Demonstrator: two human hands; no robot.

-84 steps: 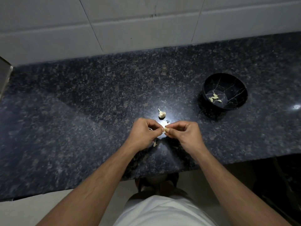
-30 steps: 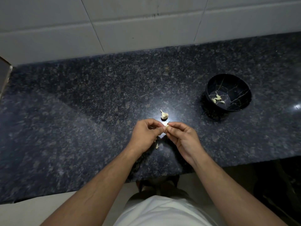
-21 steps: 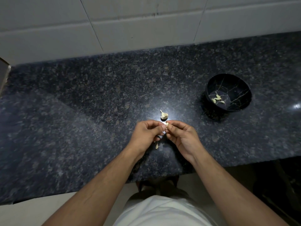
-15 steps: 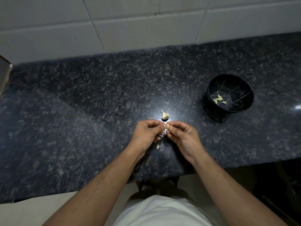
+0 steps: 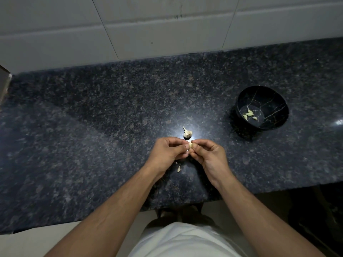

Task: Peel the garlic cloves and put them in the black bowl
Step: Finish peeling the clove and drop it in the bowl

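A pale garlic clove (image 5: 190, 145) is pinched between the fingertips of my left hand (image 5: 168, 152) and my right hand (image 5: 208, 154), just above the dark granite counter (image 5: 92, 127). Behind the hands, the remainder of a garlic bulb (image 5: 187, 133) with its stem sits on the counter. A small scrap of skin or clove (image 5: 178, 168) lies below the hands. The black bowl (image 5: 278, 106) stands to the right and holds several peeled cloves (image 5: 248, 115).
A white tiled wall (image 5: 167, 25) backs the counter. The counter's front edge runs near my body, with the floor below. An object's corner (image 5: 4, 80) pokes in at the far left.
Both hands have stayed together on the clove, with only small finger movements. The view has shifted slightly; bulb and bowl have not moved on the counter.
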